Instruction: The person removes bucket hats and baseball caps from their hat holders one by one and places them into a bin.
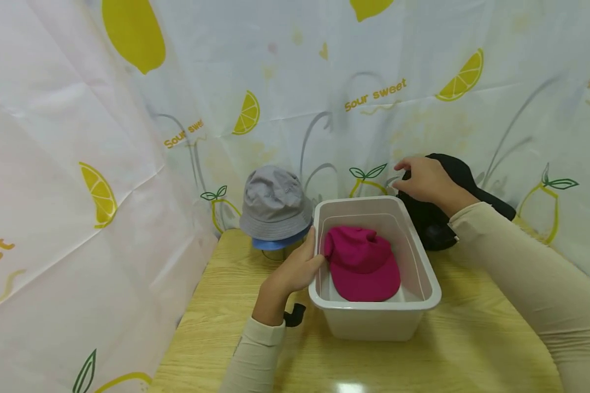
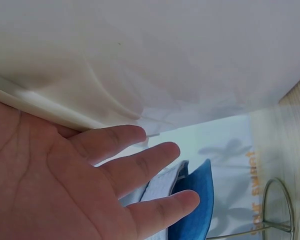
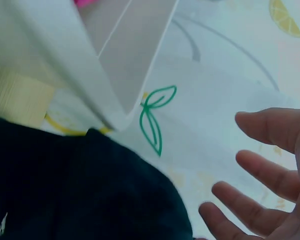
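Note:
A white plastic bin (image 1: 378,325) stands on the table with a magenta baseball cap (image 1: 361,262) lying inside it. My left hand (image 1: 297,267) holds the bin's left rim, the thumb over the edge. In the left wrist view its other fingers (image 2: 140,167) stretch along the outer wall, beneath the rim. Above the bin's far right corner, my right hand (image 1: 425,177) hovers with loosely bent, spread fingers and nothing in them. Just under and behind it are black headwear pieces (image 1: 454,166), one with a brim sticking out to the right; the forearm partly covers them.
Left of the bin, a grey bucket hat (image 1: 275,199) sits over a blue hat (image 1: 275,244) on a wire stand (image 2: 280,225). A lemon-print curtain (image 1: 295,82) hangs behind and to the left of the wooden table (image 1: 216,316). A small black object (image 1: 295,315) shows beside my left wrist.

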A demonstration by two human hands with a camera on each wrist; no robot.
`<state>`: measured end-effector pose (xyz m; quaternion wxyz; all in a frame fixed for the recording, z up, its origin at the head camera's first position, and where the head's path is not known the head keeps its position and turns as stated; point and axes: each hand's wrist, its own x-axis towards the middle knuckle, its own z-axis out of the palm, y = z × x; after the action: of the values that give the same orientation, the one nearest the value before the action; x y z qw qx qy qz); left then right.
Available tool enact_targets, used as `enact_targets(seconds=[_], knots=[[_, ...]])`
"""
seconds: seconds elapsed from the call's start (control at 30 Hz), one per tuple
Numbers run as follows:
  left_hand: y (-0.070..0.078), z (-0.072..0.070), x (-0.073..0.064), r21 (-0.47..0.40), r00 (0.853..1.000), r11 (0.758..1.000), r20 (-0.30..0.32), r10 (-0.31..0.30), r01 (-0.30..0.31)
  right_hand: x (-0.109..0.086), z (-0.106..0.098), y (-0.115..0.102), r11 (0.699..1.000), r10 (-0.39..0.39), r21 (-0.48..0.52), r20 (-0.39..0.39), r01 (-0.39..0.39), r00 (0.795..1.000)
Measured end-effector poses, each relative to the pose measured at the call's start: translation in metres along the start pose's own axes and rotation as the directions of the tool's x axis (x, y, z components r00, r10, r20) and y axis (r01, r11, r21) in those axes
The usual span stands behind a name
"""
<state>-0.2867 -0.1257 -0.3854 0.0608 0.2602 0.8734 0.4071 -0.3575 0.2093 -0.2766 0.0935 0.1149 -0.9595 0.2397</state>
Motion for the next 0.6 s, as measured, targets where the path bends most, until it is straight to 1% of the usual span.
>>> enact_targets(seconds=[0.1,0.23,0.4,0.6], knots=[[0.0,0.0,0.0,-0.005,1.0,1.0,0.002,-0.004,0.004,0.001,-0.005,0.009,1.0,-0.002,-0.009,-0.068,0.001,0.998],[0.001,-0.001,-0.001,-0.012,1.0,1.0,0.012,-0.011,0.011,0.004,-0.008,0.019,1.0,0.004,-0.018,-0.132,-0.006,0.991],[0.002,-0.001,-0.001,-0.016,1.0,1.0,0.012,-0.011,0.012,0.006,-0.01,0.033,0.999,0.024,-0.034,-0.185,-0.031,0.982],[0.001,-0.001,-0.001,-0.032,1.0,0.999,0.016,-0.01,0.011,0.006,-0.014,0.054,0.997,0.046,-0.052,-0.223,-0.059,0.974]])
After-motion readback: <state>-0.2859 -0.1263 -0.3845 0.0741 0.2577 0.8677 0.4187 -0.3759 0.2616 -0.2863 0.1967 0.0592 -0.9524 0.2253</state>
